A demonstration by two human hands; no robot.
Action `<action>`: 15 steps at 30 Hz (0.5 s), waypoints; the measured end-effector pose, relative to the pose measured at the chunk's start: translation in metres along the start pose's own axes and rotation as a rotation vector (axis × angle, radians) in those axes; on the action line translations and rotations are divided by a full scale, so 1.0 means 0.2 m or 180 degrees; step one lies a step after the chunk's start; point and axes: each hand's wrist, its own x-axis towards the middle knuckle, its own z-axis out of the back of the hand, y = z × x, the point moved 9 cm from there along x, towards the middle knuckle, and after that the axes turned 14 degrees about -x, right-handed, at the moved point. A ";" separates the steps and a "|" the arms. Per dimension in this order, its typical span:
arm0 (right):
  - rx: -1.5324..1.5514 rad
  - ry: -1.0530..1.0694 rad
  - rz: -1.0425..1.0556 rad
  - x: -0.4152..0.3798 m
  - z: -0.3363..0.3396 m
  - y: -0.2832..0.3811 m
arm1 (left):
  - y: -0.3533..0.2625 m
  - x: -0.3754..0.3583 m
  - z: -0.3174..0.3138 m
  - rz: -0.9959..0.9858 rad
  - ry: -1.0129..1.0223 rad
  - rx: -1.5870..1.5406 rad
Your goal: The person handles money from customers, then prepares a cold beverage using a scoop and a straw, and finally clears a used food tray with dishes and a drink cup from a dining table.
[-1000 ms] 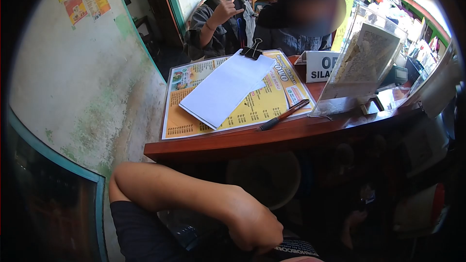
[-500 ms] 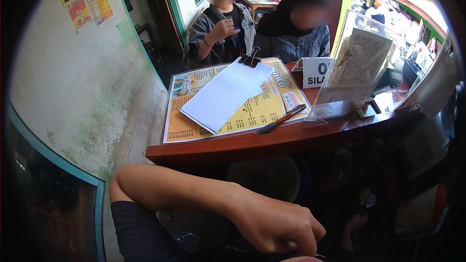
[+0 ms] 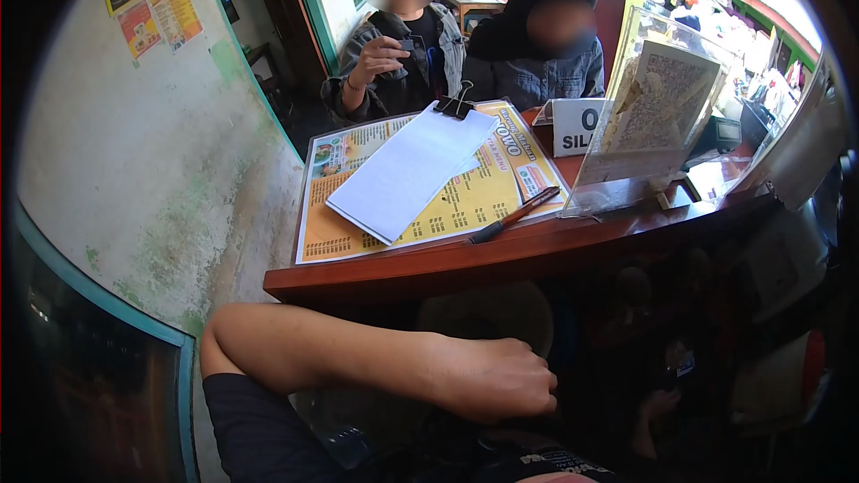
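My left hand [image 3: 506,380] is in front of my body, below the counter's near edge, with the back of the hand up and the fingers curled closed. No object shows in it, and its palm side is hidden. Nearest to it is the wooden counter [image 3: 376,277]. On the counter, white sheets of paper [image 3: 412,174] sit under a black binder clip [image 3: 455,105]. Beneath them lies a yellow and orange menu [image 3: 340,237]. A brown and black pen [image 3: 514,215] rests across the menu's near right corner. My right hand is out of view.
A clear acrylic stand with a printed code [image 3: 662,98] and a white sign [image 3: 574,130] stand on the counter. Two people [image 3: 403,54] are across it, one with a raised hand holding a small dark item. A small hand [image 3: 658,407] shows in the dark lower right.
My left hand has drawn up and leftward, away from the bottom edge. The person across on the left has lowered their hand a little, and a small dark item now shows in it.
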 end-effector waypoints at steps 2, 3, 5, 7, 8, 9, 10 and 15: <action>-0.0002 0.0156 -0.0054 0.01 0.04 0.02 | 0.02 0.00 0.00 0.0087 0.0031 0.0006; 0.0044 0.0148 -0.0088 0.02 0.06 0.03 | 0.02 0.00 0.00 0.0124 0.0038 -0.0001; 0.0129 0.0142 -0.0167 0.00 0.06 0.02 | 0.02 -0.01 -0.01 0.0188 0.0089 -0.0009; -0.0004 0.0095 -0.0154 -0.01 0.02 0.02 | 0.01 -0.02 0.01 0.0232 0.0157 0.0002; -0.0074 0.0062 -0.0147 -0.01 0.02 0.01 | 0.00 -0.02 0.00 0.0251 0.0188 0.0012; 0.0098 0.0120 -0.0132 -0.01 0.01 0.01 | 0.00 -0.02 0.00 0.0266 0.0216 0.0025; 0.0268 0.0171 -0.0121 0.00 0.00 0.00 | 0.00 -0.01 -0.01 0.0276 0.0243 0.0041; 0.1195 0.0562 -0.0074 0.04 -0.10 -0.19 | -0.03 -0.01 -0.05 0.0280 0.0300 0.0335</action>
